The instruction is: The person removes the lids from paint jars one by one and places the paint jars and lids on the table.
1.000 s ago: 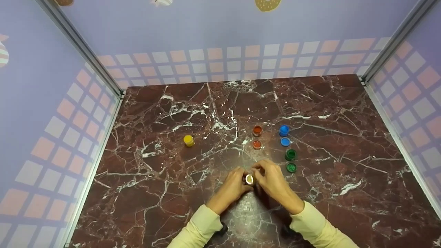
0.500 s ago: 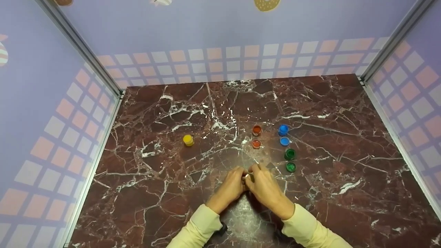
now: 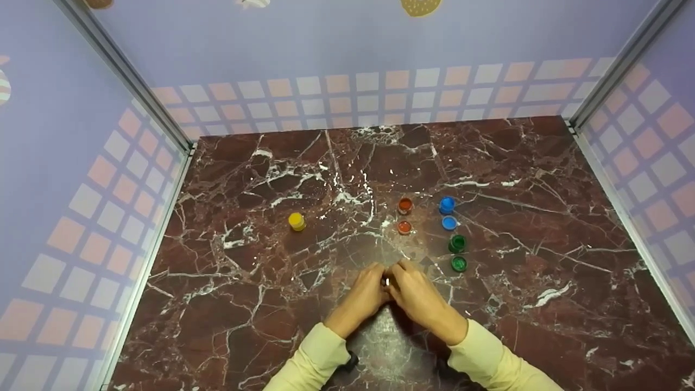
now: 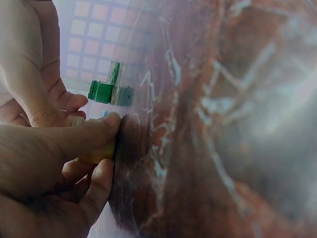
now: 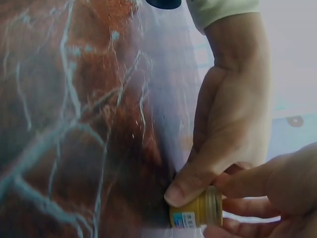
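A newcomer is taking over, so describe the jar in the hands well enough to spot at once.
On the dark red, white-veined table, find the left hand and right hand close together at the head view's lower middle. They hold a yellow jar with a blue-and-white label. Unlike the other yellow jar, standing alone further left, this one is held.

No text is legible; the label (image 5: 184, 220) on the gripped yellow jar (image 5: 202, 207) is blurred.
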Demonstrator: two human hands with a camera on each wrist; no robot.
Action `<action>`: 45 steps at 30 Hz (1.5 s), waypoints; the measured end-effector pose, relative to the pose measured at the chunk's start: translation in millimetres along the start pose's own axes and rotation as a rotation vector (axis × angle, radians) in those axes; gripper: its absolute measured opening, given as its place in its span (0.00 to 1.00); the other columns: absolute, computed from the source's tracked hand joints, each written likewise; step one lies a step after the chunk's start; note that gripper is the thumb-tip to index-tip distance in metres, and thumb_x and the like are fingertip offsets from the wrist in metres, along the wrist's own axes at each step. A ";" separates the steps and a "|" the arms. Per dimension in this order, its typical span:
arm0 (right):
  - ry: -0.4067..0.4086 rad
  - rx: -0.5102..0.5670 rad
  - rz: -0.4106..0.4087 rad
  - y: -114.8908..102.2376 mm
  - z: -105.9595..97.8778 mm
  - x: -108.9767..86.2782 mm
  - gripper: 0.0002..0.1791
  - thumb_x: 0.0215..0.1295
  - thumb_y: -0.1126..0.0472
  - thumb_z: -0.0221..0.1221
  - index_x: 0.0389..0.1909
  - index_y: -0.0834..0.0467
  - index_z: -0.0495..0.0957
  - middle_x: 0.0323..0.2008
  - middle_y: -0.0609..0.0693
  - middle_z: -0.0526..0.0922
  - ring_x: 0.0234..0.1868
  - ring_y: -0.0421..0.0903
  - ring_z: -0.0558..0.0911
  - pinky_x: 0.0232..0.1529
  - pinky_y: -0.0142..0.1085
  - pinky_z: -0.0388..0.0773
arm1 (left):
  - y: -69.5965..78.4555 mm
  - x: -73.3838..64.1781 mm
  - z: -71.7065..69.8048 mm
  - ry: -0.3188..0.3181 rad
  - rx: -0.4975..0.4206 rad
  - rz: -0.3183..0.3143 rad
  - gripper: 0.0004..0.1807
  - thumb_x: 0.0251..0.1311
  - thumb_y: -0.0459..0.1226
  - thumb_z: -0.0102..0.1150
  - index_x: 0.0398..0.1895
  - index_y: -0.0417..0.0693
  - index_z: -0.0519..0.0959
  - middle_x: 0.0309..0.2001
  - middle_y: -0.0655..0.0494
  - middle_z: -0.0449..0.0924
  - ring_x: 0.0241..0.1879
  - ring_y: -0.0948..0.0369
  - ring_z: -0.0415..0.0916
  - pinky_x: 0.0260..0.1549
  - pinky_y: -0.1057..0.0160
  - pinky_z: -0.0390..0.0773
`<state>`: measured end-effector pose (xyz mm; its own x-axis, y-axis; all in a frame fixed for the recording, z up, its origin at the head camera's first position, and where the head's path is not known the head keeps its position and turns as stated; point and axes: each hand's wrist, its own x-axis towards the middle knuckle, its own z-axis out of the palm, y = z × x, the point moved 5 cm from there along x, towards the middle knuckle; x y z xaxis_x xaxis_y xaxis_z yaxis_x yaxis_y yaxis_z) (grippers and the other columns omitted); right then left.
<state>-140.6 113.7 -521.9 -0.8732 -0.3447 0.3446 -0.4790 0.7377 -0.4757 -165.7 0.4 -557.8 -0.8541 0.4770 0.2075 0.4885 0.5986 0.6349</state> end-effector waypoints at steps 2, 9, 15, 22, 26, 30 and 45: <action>-0.030 0.026 -0.036 1.7 -0.7 0.9 0.12 0.52 0.74 0.72 0.33 0.64 0.79 0.33 0.53 0.75 0.35 0.52 0.79 0.38 0.47 0.79 | 0.4 -0.2 -0.1 0.002 0.014 0.007 0.17 0.43 0.28 0.75 0.35 0.39 0.76 0.32 0.51 0.75 0.33 0.54 0.76 0.37 0.56 0.77; -0.152 0.103 -0.180 7.9 -4.5 3.3 0.11 0.55 0.74 0.70 0.38 0.62 0.83 0.39 0.52 0.80 0.42 0.50 0.79 0.46 0.44 0.79 | -1.3 1.1 0.9 -0.010 0.020 0.008 0.18 0.47 0.34 0.79 0.33 0.42 0.75 0.31 0.52 0.75 0.31 0.56 0.74 0.35 0.57 0.76; -0.225 0.124 -0.281 10.5 -6.9 5.5 0.12 0.55 0.77 0.67 0.40 0.62 0.84 0.43 0.52 0.83 0.46 0.50 0.81 0.50 0.44 0.80 | -0.8 1.3 1.3 -0.027 0.027 -0.012 0.21 0.46 0.36 0.80 0.40 0.39 0.78 0.36 0.49 0.80 0.39 0.51 0.80 0.43 0.55 0.79; -0.236 0.140 -0.360 11.2 -7.7 6.8 0.12 0.56 0.77 0.66 0.38 0.60 0.86 0.41 0.50 0.84 0.44 0.48 0.80 0.48 0.41 0.80 | -1.4 1.5 0.8 -0.039 -0.006 -0.017 0.20 0.46 0.37 0.80 0.38 0.41 0.78 0.35 0.51 0.78 0.39 0.52 0.78 0.43 0.55 0.78; -0.225 0.153 -0.389 11.9 -7.9 6.5 0.12 0.55 0.78 0.67 0.37 0.59 0.86 0.40 0.48 0.84 0.42 0.47 0.79 0.45 0.41 0.80 | -3.1 0.8 1.3 -0.059 -0.032 -0.044 0.18 0.48 0.36 0.79 0.36 0.43 0.78 0.34 0.53 0.77 0.40 0.52 0.77 0.45 0.55 0.77; -0.217 0.168 -0.391 13.9 -7.1 5.8 0.13 0.53 0.78 0.67 0.36 0.60 0.86 0.40 0.49 0.85 0.43 0.48 0.80 0.46 0.41 0.80 | -4.4 0.9 2.1 -0.057 -0.048 -0.053 0.18 0.46 0.35 0.80 0.36 0.43 0.78 0.34 0.54 0.76 0.39 0.52 0.77 0.44 0.55 0.78; -0.012 0.225 -0.060 22.8 -14.7 4.5 0.09 0.58 0.75 0.65 0.40 0.63 0.84 0.41 0.55 0.84 0.41 0.50 0.83 0.43 0.43 0.82 | -4.3 1.9 2.2 -0.054 -0.074 -0.075 0.19 0.48 0.34 0.80 0.38 0.41 0.79 0.35 0.53 0.78 0.36 0.57 0.76 0.41 0.58 0.79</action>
<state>-154.1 137.4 -519.3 -0.8430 -0.3922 0.3683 -0.5368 0.5680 -0.6238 -169.1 0.2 -561.7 -0.8758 0.4680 0.1180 0.4073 0.5856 0.7008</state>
